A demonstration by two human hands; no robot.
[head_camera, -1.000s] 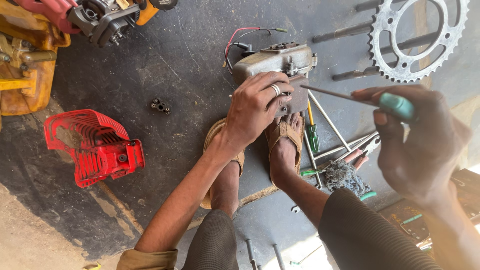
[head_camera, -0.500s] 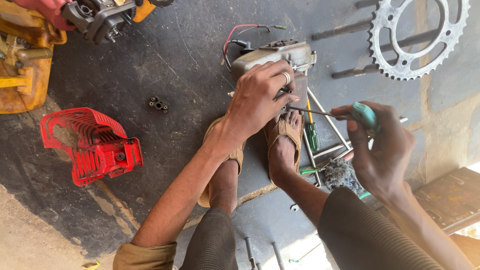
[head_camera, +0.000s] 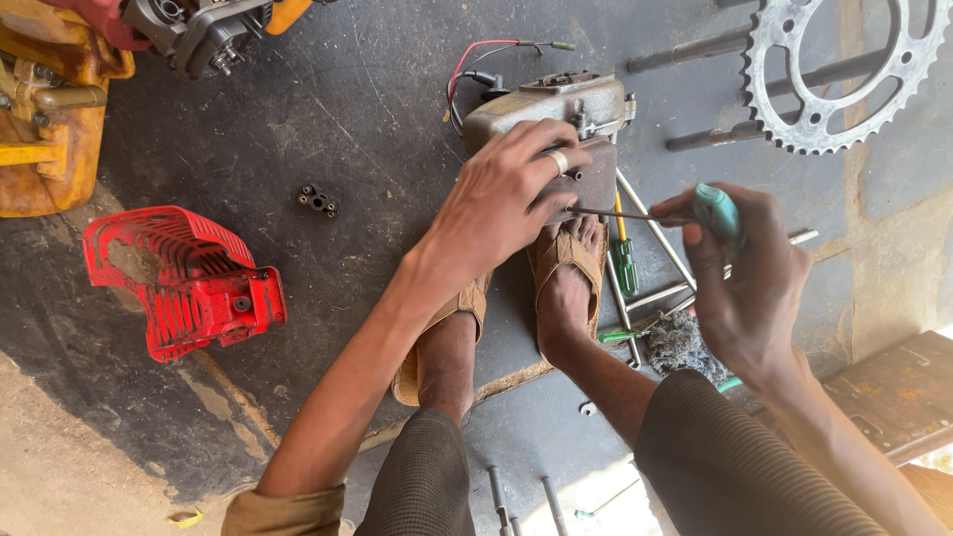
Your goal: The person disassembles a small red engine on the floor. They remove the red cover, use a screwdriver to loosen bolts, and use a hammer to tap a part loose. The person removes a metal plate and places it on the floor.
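1. Grey metal engine part [head_camera: 556,109] sits on the dark oily floor [head_camera: 377,119], just beyond the person's two sandalled feet [head_camera: 566,288]. Red and black wires [head_camera: 475,62] loop off its top left.
2. Left hand [head_camera: 506,203] lies over the near face of the part, fingers curled down on it and pinning it in place; a ring shows on one finger.
3. Right hand [head_camera: 745,278] is closed around a teal-handled screwdriver [head_camera: 685,211]. Its thin shaft runs left, with the tip meeting the part right under the left fingers.
4. Progress, as a judgement: the work looks mid-way. A red plastic cover [head_camera: 179,283] lies off to the left, well apart, and a small black fitting [head_camera: 318,201] lies loose on the floor, so some stripping seems done. The part itself looks whole and closed.
5. Spare tools lie beside the right foot: a green-handled screwdriver [head_camera: 623,260] and several bare steel rods [head_camera: 655,233]. A large sprocket [head_camera: 844,74] lies at top right, with an orange machine body [head_camera: 45,109] at the left edge.
6. Hidden or unclear: the left fingers cover the screwdriver tip, so the fastener, and whether the blade is seated, cannot be told. The dark motor [head_camera: 199,30] at top is cut by the frame. A grey fuzzy wad [head_camera: 680,347] behind the right hand is hard to identify.
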